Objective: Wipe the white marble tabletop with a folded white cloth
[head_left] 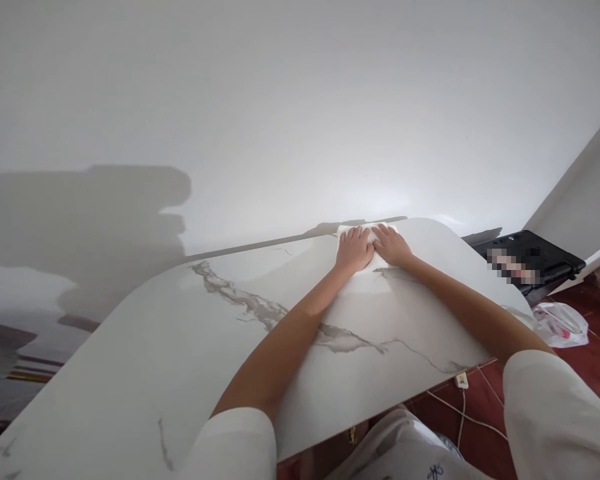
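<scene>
Over by the wall (280, 100), the person's left hand (355, 251) and right hand (392, 247) rest side by side on a white cloth (377, 263) atop the marble-patterned table (150, 347).

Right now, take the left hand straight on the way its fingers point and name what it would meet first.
Probably the white wall, beyond the far edge of the table; how much gap the left hand has before it is hard to judge.

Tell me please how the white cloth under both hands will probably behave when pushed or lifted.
The white cloth looks thin beneath the left hand and right hand, so it is probably light and floppy when lifted. Pushed, it would likely slide rather than roll, as it lies flat on a smooth-looking table.
</scene>
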Available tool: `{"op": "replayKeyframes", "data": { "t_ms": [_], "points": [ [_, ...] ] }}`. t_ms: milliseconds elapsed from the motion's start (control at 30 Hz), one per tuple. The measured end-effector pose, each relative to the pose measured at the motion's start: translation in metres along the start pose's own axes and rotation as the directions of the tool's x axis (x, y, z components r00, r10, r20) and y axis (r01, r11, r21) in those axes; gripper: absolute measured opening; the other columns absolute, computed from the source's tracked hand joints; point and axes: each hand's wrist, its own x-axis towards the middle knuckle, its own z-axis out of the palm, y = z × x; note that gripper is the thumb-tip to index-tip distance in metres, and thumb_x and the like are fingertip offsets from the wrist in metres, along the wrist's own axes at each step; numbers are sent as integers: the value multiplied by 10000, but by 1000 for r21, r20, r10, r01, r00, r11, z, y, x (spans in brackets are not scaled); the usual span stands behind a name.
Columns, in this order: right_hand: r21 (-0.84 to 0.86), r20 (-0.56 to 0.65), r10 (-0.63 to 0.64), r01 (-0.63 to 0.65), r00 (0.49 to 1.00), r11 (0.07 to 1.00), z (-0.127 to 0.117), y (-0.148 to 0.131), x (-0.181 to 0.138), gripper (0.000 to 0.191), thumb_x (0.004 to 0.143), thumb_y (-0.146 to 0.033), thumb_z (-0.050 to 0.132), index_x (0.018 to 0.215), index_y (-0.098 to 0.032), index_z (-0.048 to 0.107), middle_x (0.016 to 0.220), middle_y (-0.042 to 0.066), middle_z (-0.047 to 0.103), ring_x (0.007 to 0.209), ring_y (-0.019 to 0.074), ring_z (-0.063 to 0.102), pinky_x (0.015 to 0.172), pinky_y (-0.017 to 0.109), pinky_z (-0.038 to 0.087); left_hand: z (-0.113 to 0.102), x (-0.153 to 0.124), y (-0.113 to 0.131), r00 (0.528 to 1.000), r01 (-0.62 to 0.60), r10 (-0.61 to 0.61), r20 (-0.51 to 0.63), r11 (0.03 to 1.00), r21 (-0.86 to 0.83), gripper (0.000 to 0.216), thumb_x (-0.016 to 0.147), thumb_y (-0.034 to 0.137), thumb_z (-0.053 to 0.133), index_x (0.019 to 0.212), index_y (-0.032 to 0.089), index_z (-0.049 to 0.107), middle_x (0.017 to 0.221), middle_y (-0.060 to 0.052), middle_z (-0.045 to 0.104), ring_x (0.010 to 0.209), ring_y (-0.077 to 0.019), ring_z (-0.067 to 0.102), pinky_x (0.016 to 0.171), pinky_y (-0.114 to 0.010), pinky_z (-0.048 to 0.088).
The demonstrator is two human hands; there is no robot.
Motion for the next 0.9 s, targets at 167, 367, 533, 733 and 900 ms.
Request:
{"op": "replayKeyframes", "data": {
  "t_ms": [167,367,533,733,900],
  "points": [
    [-5,21,0,0,1000,1000,-7,-18,-37,535,991,-316,321,1481,-134,434,1574,137,386,1437,340,346,1128,459,349,-9,-37,11,1000,-7,6,14,1000,30,455,971,245,337,1400,167,469,1511,-133,454,1407,-278,376,1173,-478,258],
    [-1,4,-37,37,999,999,-13,-30,-83,526,985,-332,343,1474,-166,446,1572,129,397,1446,340,340,1135,484,346,-20,-83,29,1000,-7,7,10,999,45,461,976,259,327,1409,173,460,1508,-133,456,1399,-286,383,1166,-487,277],
    [32,-3,-59,59,998,998,-15,-42,-120,533,978,-348,360,1480,-190,447,1576,124,393,1447,352,340,1122,524,359,-27,-122,42,1000,-9,10,-10,998,67,483,969,262,327,1426,172,454,1505,-139,462,1397,-300,393,1166,-503,287],
    [20,2,-71,71,997,997,-21,-70,-164,563,966,-378,380,1490,-178,441,1576,135,386,1454,361,324,1133,536,344,-40,-168,47,1000,-12,10,23,996,88,516,940,268,362,1432,160,473,1510,-146,470,1404,-309,402,1166,-523,300],
    [40,-19,-106,106,994,994,-18,-96,-191,583,952,-406,402,1517,-264,403,1570,97,402,1441,362,349,1110,571,362,-50,-211,42,1000,-24,26,-17,993,116,515,942,269,354,1429,185,498,1506,-131,484,1400,-299,421,1165,-510,316]
  ]
}}
